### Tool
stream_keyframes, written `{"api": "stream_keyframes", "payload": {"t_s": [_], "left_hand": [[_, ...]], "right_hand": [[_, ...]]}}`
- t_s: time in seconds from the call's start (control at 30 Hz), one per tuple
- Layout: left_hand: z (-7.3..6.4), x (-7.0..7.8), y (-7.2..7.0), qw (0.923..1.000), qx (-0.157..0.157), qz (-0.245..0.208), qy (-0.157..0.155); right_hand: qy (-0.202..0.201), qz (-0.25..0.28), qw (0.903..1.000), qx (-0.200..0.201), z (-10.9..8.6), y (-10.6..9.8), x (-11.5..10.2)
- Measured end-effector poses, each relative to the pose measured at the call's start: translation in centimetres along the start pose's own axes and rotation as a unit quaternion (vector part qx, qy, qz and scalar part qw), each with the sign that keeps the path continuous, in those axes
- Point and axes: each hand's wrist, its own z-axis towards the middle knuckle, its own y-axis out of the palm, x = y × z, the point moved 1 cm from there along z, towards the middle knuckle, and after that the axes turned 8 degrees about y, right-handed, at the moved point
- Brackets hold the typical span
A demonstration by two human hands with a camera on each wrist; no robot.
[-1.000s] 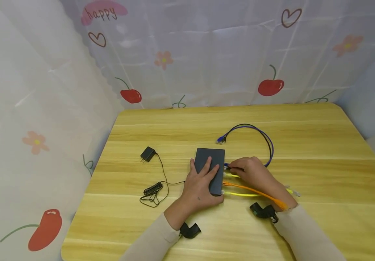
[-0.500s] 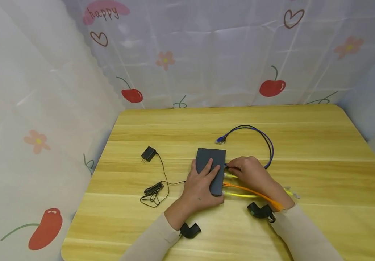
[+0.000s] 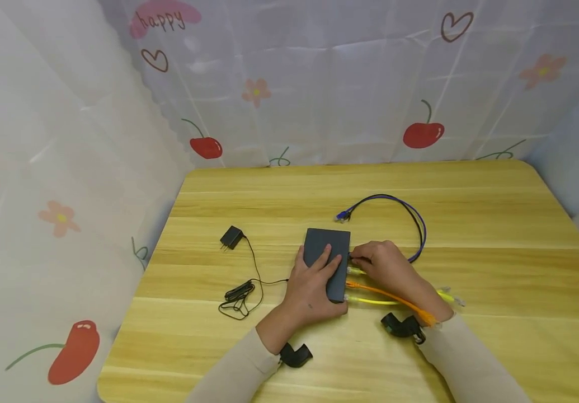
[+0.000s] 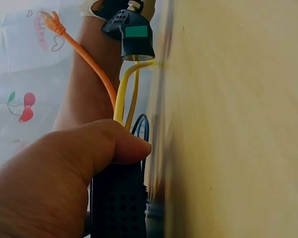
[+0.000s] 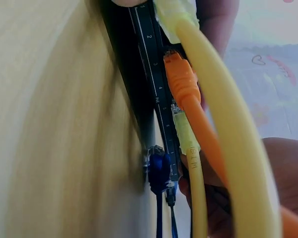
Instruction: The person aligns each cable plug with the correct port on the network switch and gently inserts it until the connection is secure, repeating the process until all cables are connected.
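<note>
A flat black network switch (image 3: 338,239) lies on the table, its numbered port side facing right. My left hand (image 3: 309,288) holds it from above, fingers spread over the top and thumb (image 4: 131,148) bent round the near end. My right hand (image 3: 385,263) pinches a dark network cable plug close against the port side; the fingertips mostly hide it. Nearer me along that side, an orange cable (image 5: 181,82) and yellow cables (image 3: 377,301) run from the ports. Blue and black cables (image 3: 420,221) arc behind the right hand, with their loose plugs (image 3: 342,216) beyond the switch.
A black power adapter (image 3: 231,237) lies to the left, its thin cord (image 3: 237,299) coiled nearer me and running to the switch. Free orange (image 3: 426,316) and yellow (image 3: 450,298) cable ends overlap or lie beside my right wrist. A printed curtain (image 3: 319,84) hangs behind the table.
My right hand has pushed the pinched plug slightly left, closing the small gap to the switch. The left hand keeps its hold, and the head view has shifted a little.
</note>
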Motion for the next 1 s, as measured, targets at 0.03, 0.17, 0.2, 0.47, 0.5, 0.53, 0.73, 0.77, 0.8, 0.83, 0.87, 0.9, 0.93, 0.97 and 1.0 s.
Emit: {"api": "stream_keyframes", "payload": {"t_s": [0.03,0.17,0.2,0.47,0.5,0.53,0.73,0.77,0.8,0.83,0.87,0.9,0.93,0.97,1.0], "left_hand": [[0.1,0.0,0.0,1.0,0.0,0.0,0.002],[0.4,0.0,0.0,1.0,-0.001,0.005,0.007],[0.4,0.0,0.0,1.0,-0.002,0.006,0.007],[0.5,0.0,0.0,1.0,0.004,-0.003,0.006],[0.5,0.0,0.0,0.9999,0.005,-0.009,0.003],[0.4,0.0,0.0,0.9999,0.007,-0.016,-0.002],[-0.1,-0.1,-0.3,0.9988,0.005,-0.041,-0.026],[-0.2,-0.1,-0.3,0.9987,0.003,-0.042,-0.027],[-0.2,-0.2,-0.4,0.9987,0.002,-0.043,-0.028],[-0.4,-0.2,-0.4,0.9986,0.0,-0.043,-0.03],[-0.5,-0.2,-0.4,0.9986,-0.002,-0.043,-0.032],[-0.6,-0.3,-0.4,0.9985,-0.004,-0.043,-0.034],[-0.7,-0.3,-0.4,0.9985,-0.006,-0.043,-0.035],[-0.9,-0.4,-0.4,0.9984,-0.009,-0.042,-0.038],[-1.0,-0.4,-0.4,0.9983,-0.01,-0.042,-0.04]], "right_hand": [[-0.001,-0.001,1.0,0.001,0.0,0.0,0.0],[-0.001,-0.001,1.0,0.006,0.0,0.1,0.1],[0.0,0.001,1.0,0.008,0.0,0.1,0.0],[0.039,0.033,0.9987,-0.006,-0.1,-0.1,0.0],[0.043,0.037,0.9983,-0.011,-0.1,-0.2,0.0],[0.048,0.044,0.9977,-0.017,-0.1,-0.4,0.0],[0.049,0.038,0.998,-0.011,0.0,-1.3,1.0],[0.047,0.028,0.9985,-0.006,0.1,-1.3,1.3],[0.046,0.022,0.9987,-0.004,0.1,-1.3,1.5],[0.048,0.017,0.9987,-0.008,0.1,-1.2,1.7],[0.05,0.012,0.9986,-0.013,0.1,-1.1,1.9],[0.055,0.008,0.9983,-0.02,0.1,-0.9,2.0],[0.059,0.004,0.9978,-0.029,0.1,-0.8,2.1],[0.063,0.0,0.9973,-0.037,0.1,-0.6,2.2],[0.064,-0.005,0.9969,-0.044,0.2,-0.5,2.2]]}}
